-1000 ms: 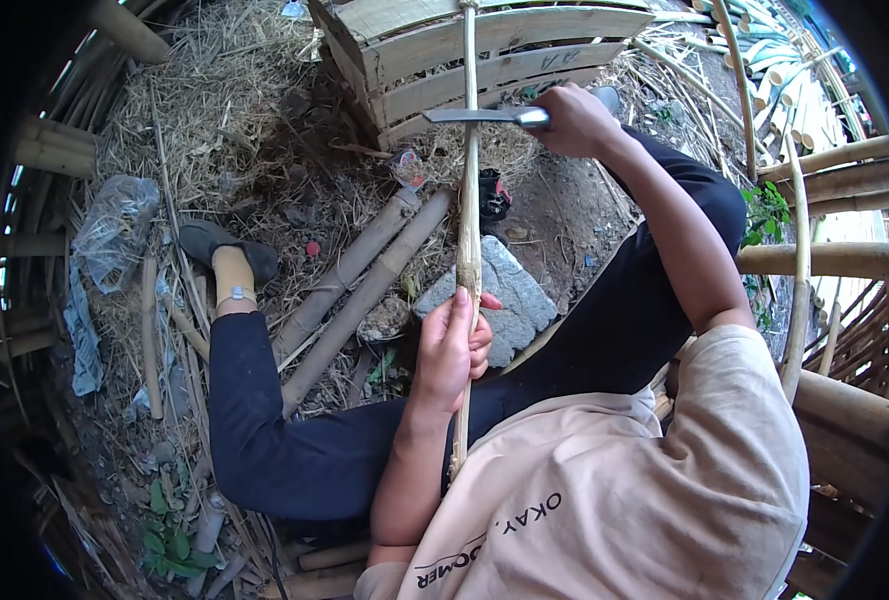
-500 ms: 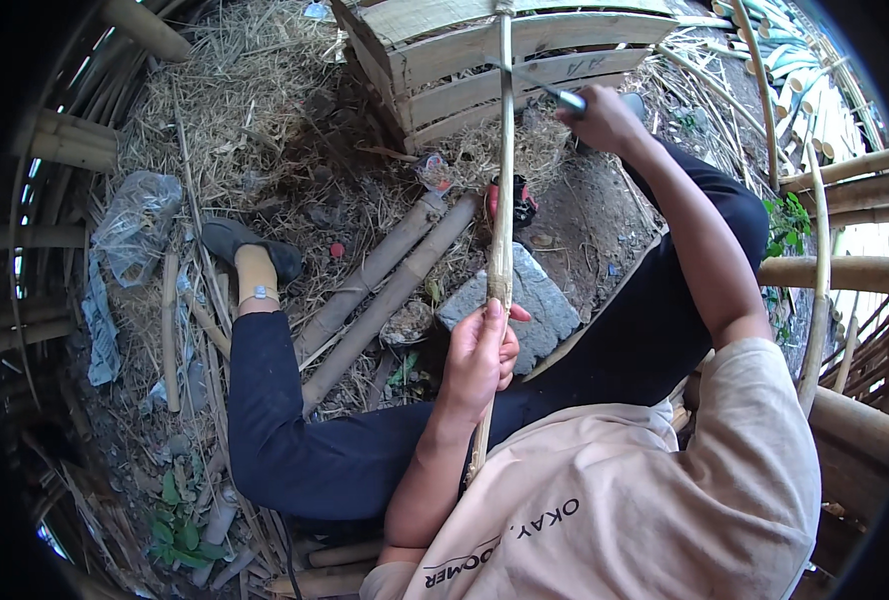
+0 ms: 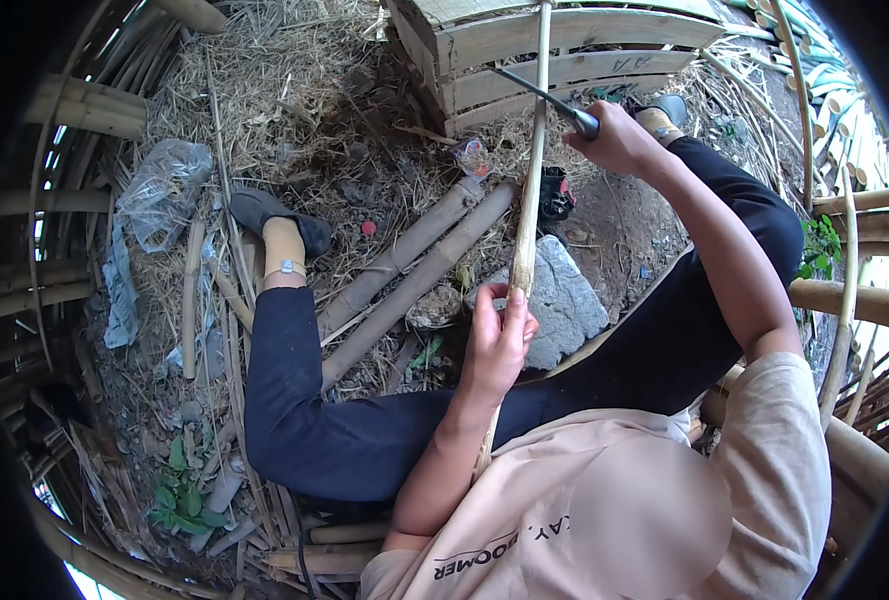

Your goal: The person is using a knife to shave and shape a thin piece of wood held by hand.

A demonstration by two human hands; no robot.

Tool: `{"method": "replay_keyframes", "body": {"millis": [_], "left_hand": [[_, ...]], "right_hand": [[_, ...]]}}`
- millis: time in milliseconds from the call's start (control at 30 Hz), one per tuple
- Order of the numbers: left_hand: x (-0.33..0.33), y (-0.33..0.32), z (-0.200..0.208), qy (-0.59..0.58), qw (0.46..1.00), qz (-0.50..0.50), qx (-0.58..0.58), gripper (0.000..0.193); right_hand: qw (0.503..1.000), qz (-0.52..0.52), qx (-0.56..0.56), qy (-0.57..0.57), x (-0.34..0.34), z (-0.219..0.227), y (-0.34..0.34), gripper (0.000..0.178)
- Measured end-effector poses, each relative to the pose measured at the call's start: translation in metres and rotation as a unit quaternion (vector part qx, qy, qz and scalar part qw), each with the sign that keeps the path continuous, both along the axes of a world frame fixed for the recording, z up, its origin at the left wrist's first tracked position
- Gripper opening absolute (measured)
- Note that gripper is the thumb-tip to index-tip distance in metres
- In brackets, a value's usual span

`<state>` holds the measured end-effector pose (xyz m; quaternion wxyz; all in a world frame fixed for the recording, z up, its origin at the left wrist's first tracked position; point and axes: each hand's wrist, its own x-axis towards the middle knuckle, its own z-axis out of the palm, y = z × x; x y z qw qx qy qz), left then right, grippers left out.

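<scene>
A long pale bamboo strip runs from the wooden crate at the top down to my lap. My left hand is closed around its lower part, thumb along the near face, by a darker node. In my right hand, farther up and to the right, I grip the handle of a knife. Its dark, narrow blade lies across the strip, pointing up and left toward the crate. Whether the edge bites into the bamboo cannot be made out. The strip's lower end disappears behind my left forearm and shirt.
A slatted wooden crate stands beyond the knife. A grey stone block and two bamboo poles lie between my legs. At left is a clear plastic bag; cut bamboo is piled at far right.
My right hand has drawn the knife toward me along the strip, and more of the blade now shows across it. My left hand keeps its hold; the whole view has shifted slightly.
</scene>
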<state>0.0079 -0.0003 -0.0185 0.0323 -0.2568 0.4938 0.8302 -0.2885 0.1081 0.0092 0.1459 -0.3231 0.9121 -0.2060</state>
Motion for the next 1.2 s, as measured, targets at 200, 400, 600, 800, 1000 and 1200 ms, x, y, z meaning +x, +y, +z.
{"method": "replay_keyframes", "body": {"millis": [200, 400, 600, 800, 1000, 1200], "left_hand": [[0.000, -0.001, -0.014, 0.080, 0.868, 0.028, -0.490, 0.036], [0.001, -0.014, 0.003, -0.011, 0.908, -0.044, -0.417, 0.033], [0.000, -0.029, 0.018, -0.049, 0.899, -0.038, -0.434, 0.033], [-0.002, -0.041, 0.017, -0.026, 0.922, -0.094, -0.375, 0.035], [0.001, -0.033, 0.009, -0.063, 0.989, -0.062, -0.121, 0.036], [-0.003, -0.027, 0.011, -0.066, 0.997, -0.025, -0.005, 0.035]], "right_hand": [[0.999, 0.005, -0.045, 0.031, -0.001, -0.013, -0.001, 0.039], [0.999, 0.019, -0.016, 0.030, 0.001, -0.007, -0.004, 0.032], [0.998, 0.021, -0.045, 0.044, 0.011, -0.012, -0.006, 0.035], [0.998, 0.047, -0.024, 0.038, 0.017, -0.009, -0.009, 0.032], [0.997, 0.048, -0.041, 0.037, 0.018, -0.006, -0.008, 0.031], [0.995, 0.065, -0.067, 0.034, 0.017, -0.016, -0.003, 0.032]]}}
